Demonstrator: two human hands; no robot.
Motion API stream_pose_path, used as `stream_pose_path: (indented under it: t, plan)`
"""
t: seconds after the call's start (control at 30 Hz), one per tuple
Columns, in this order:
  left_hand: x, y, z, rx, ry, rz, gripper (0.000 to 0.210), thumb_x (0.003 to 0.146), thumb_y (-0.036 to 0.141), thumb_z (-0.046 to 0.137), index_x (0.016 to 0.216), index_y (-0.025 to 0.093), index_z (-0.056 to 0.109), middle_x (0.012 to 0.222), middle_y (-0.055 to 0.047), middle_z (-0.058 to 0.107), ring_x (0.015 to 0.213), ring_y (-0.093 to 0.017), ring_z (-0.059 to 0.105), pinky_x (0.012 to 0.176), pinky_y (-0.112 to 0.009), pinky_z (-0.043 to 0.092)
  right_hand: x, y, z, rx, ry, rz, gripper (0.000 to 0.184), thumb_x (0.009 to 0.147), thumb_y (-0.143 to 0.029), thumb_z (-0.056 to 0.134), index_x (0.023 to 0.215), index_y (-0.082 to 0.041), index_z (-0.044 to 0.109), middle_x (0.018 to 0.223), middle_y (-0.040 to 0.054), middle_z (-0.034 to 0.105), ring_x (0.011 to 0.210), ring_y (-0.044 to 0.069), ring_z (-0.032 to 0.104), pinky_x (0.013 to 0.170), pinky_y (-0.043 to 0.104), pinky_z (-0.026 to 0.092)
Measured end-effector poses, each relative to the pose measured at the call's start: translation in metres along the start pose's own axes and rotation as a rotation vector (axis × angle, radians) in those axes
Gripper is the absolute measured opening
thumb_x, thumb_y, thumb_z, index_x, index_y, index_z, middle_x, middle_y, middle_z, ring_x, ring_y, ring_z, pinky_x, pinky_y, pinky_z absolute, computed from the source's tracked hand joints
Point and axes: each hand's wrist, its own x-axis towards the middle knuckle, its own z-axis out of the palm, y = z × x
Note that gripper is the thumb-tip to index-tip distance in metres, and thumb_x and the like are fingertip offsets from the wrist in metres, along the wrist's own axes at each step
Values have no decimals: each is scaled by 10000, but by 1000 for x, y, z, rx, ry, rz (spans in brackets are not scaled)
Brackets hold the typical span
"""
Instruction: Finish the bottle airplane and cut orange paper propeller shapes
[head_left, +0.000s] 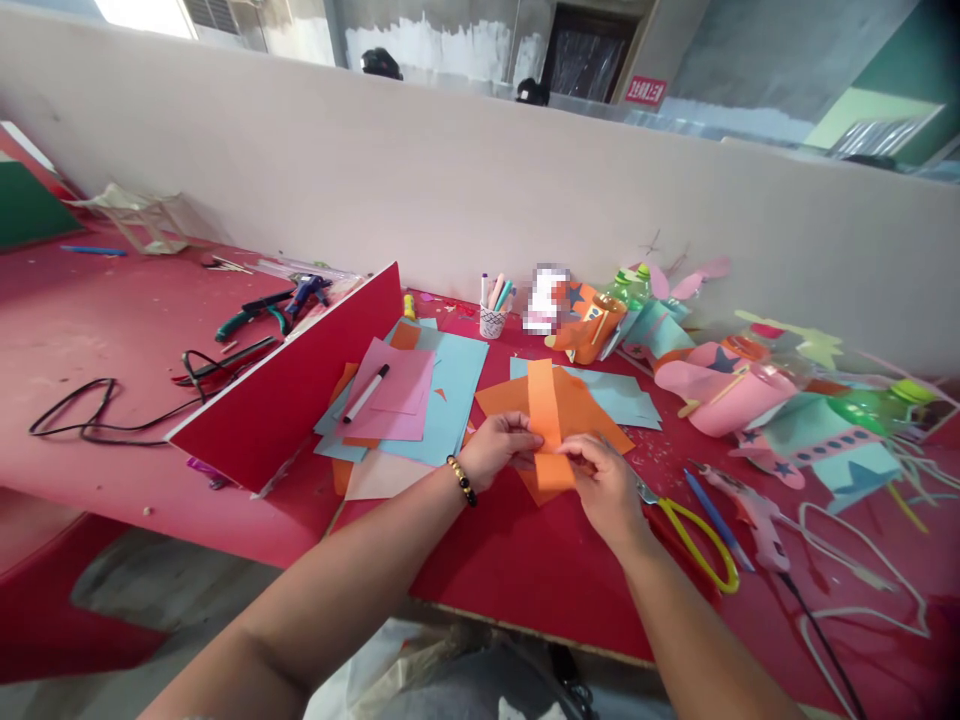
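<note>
An orange paper strip [544,395] is held up over the red table, bent or creased near its lower part. My left hand [501,447] pinches its left edge between thumb and fingers. From the other side my right hand [604,485] grips the strip near the bend, fingers closed on its edge. Beneath and behind it lies a larger orange paper sheet [600,405]. Beside my right forearm, yellow-handled scissors [701,545] rest on the table, their blades partly hidden by the hand.
Left of my hands are pink paper [390,385], blue sheets [457,375] and a black-capped marker [366,393]. A red divider [300,390] stands further left. To the right lie a blue pen [718,520], a pink glue gun [754,520] and paper-covered bottles [750,390]. A pen cup [492,320] stands behind.
</note>
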Motion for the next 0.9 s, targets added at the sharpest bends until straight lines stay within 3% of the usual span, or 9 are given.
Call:
stream_pose_path:
  t: [0.13, 0.33, 0.57, 0.77, 0.9]
  plan:
    - [-1, 2, 2, 27, 11, -15, 306, 626, 341, 746, 779, 146, 566, 653, 3, 573, 565, -100, 586, 587, -245, 515, 3, 8, 1, 59, 21, 180, 207, 783, -371, 626, 659, -217, 564, 638, -12, 560, 596, 150, 495, 557, 256, 400]
    - [-3, 4, 2, -35, -12, 22, 415, 709, 532, 660, 793, 131, 598, 751, -35, 586, 640, -100, 565, 603, -254, 522, 6, 15, 1, 128, -17, 291, 240, 758, -387, 653, 646, -210, 535, 584, -34, 560, 567, 142, 507, 556, 251, 385]
    - [-3, 4, 2, 26, 8, 44, 410, 569, 419, 803, 778, 117, 620, 753, -29, 610, 655, -101, 580, 598, -222, 492, 6, 10, 1, 129, -89, 289, 230, 725, -351, 681, 652, -212, 514, 582, -41, 545, 546, 131, 495, 540, 250, 385]
    - [-1, 2, 3, -61, 55, 60, 404, 537, 404, 817, 720, 120, 596, 735, -25, 634, 646, -117, 597, 669, -294, 504, 2, 6, 9, 459, 0, 402, 331, 691, -353, 741, 925, -215, 552, 699, -12, 655, 646, 167, 614, 640, 283, 485]
    - [-2, 3, 4, -62, 103, 91, 376, 556, 396, 803, 659, 125, 563, 693, -4, 598, 622, -94, 559, 616, -248, 476, -1, 7, 15, 515, -31, 492, 255, 744, -426, 688, 810, -186, 635, 694, 26, 704, 618, 178, 651, 616, 288, 515]
